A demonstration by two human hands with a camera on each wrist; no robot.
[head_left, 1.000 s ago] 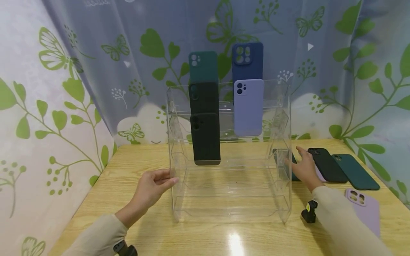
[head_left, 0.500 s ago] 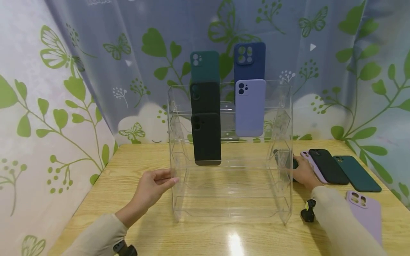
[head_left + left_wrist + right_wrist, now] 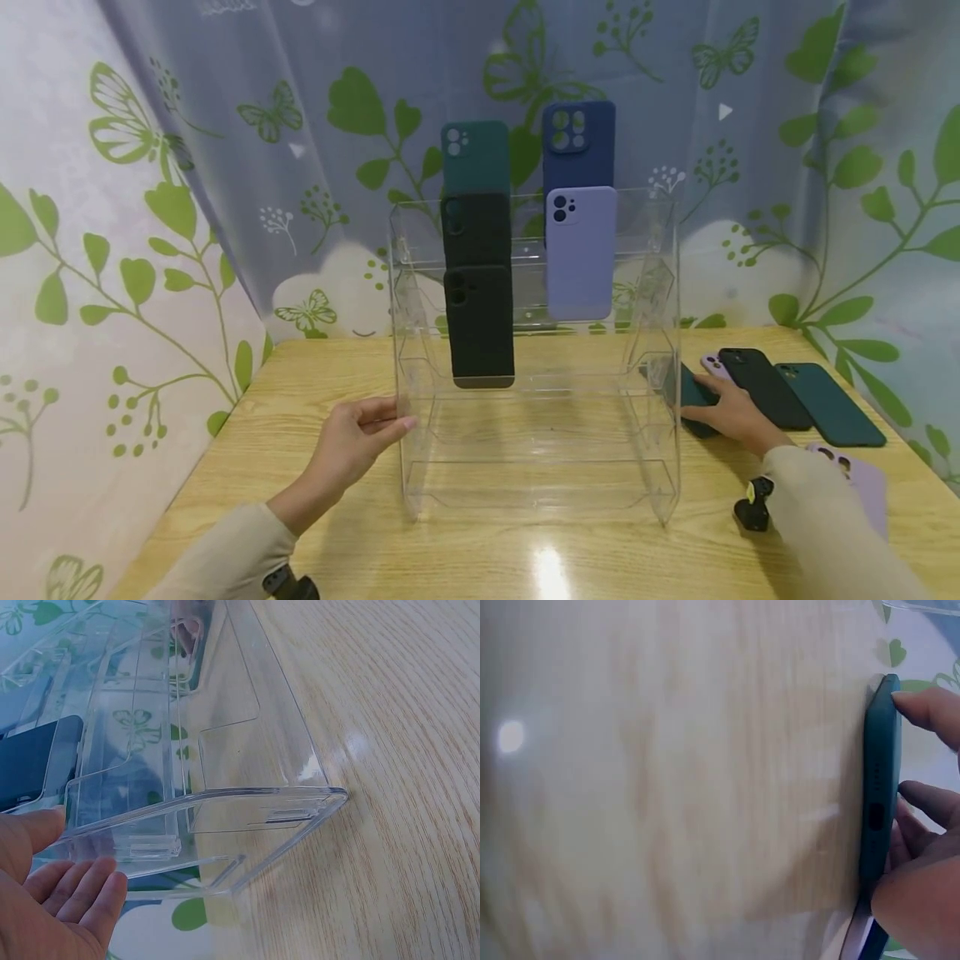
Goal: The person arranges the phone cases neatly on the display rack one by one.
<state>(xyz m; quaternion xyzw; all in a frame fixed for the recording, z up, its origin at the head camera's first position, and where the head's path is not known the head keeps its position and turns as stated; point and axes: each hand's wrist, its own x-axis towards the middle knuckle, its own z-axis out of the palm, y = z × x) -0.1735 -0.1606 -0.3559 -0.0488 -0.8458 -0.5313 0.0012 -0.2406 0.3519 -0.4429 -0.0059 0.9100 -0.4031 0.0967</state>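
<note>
1. Clear acrylic forms the tiered phone-case stand (image 3: 555, 487) on a wood-grain tabletop (image 3: 262, 433).
2. Right hand (image 3: 731, 417): thumb and fingers grasp a dark green phone case (image 3: 881, 765) by its edges, just beside the stand's right side; whether it is fully lifted, I cannot tell.
3. Left hand (image 3: 352, 450): holds the stand's left side panel between thumb and bent fingers, lightly by the look of it.
4. Up in the stand's left column are a teal case (image 3: 480, 171), an upper black case (image 3: 477, 229) and a lower black case (image 3: 480, 325); in its right column, a navy case (image 3: 578, 167) behind a lavender case (image 3: 581, 267).
5. Right of the stand lie a flat black case (image 3: 765, 387) partly covering a pale purple case (image 3: 715, 364), a flat green case (image 3: 832, 404) and a lilac case (image 3: 870, 483).
6. Risk: with so little room beside the stand, a careless swing could knock the acrylic and shake the standing cases.
7. Risk: held by its edges, the dark green case could slip if the fingers loosen.
8. Writing: no brand or label is legible; faint white lettering (image 3: 228, 7) atop the patterned backdrop (image 3: 450, 50) cannot be read.
</note>
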